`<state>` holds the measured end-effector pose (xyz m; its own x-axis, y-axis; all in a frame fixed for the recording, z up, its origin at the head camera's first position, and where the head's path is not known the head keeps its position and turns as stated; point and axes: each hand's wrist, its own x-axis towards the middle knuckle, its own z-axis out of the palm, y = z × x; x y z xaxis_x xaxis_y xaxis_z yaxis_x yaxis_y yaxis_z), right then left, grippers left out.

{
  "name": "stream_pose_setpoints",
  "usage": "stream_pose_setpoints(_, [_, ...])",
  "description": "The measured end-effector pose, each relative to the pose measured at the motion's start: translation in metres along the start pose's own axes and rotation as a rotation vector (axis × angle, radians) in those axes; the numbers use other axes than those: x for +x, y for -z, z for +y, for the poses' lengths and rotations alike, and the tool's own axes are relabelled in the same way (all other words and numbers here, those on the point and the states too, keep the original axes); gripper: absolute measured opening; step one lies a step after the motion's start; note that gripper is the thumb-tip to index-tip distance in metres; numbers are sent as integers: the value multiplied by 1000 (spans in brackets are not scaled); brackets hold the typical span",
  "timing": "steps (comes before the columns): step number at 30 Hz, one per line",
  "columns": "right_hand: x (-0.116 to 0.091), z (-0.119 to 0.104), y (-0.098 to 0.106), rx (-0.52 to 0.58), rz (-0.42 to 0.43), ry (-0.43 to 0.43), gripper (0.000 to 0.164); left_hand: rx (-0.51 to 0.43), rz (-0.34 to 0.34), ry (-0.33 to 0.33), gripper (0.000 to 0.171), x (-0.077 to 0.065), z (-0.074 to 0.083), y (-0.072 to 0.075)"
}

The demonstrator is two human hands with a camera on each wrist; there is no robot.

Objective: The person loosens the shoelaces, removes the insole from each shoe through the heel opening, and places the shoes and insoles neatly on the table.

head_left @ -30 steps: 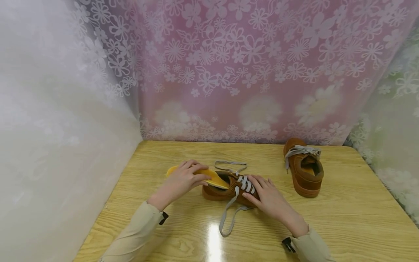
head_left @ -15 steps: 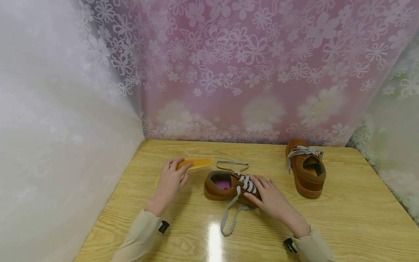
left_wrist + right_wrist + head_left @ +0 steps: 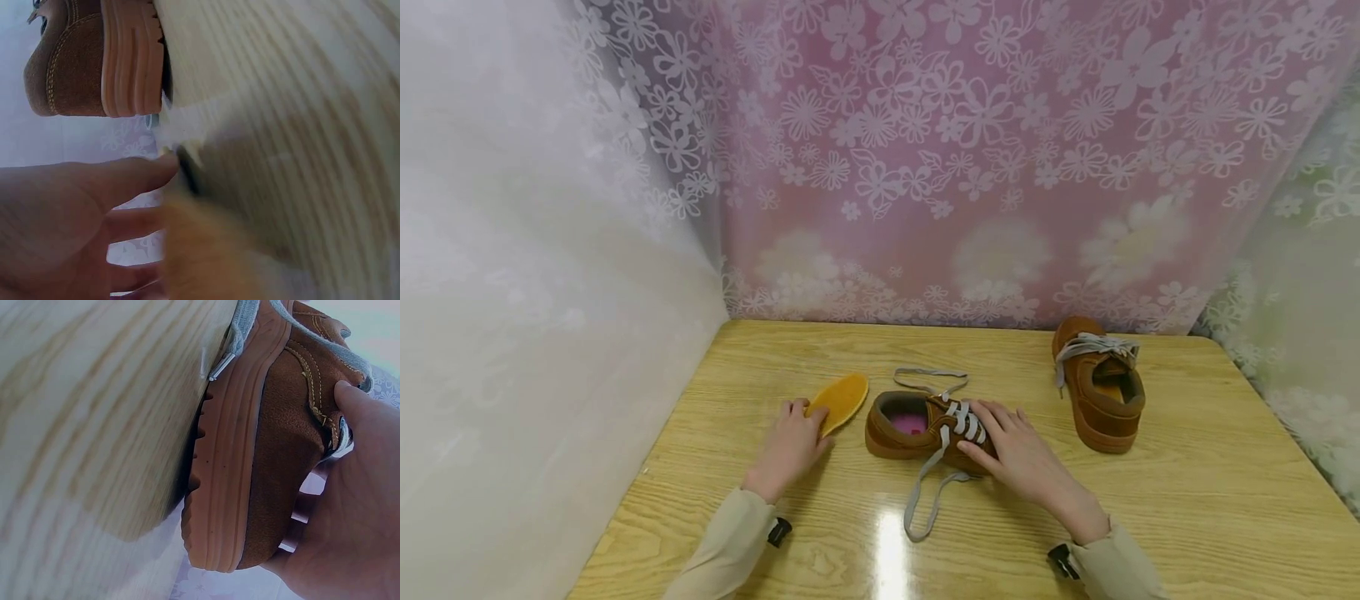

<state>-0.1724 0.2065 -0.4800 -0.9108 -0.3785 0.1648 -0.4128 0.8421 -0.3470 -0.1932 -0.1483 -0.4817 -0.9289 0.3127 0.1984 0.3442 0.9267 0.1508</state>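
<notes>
the yellow-orange insole (image 3: 842, 402) points away from the left hand (image 3: 787, 446), which grips its near end. between the hands the brown shoe (image 3: 925, 443) stands upright, heel toward the left hand, toe under the right hand (image 3: 1013, 454), grey laces (image 3: 935, 521) threaded with ends loose, pink (image 3: 907, 423) showing inside.

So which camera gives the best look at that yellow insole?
The head view: the yellow insole shows clearly there, only partly covered by the left hand. The left wrist view catches just a blurred orange piece; the right wrist view doesn't show it.
</notes>
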Motion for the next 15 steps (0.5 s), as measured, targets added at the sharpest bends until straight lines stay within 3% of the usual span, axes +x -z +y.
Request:
stream_pose_setpoints(4, [1,0,-1,-3,-1,-1,71,-31,-90,24,49,-3,0,-2])
stream_pose_setpoints(6, [1,0,-1,-2,-2,-2,71,-46,-87,20,47,-3,-2,-1])
stream_pose_setpoints(12, [0,-1,0,0,-4,-1,70,-88,-52,-122,35,-9,-10,4])
stream_pose_setpoints(15, [1,-2,0,0,-1,2,70,-110,-120,-183,36,-14,-13,6])
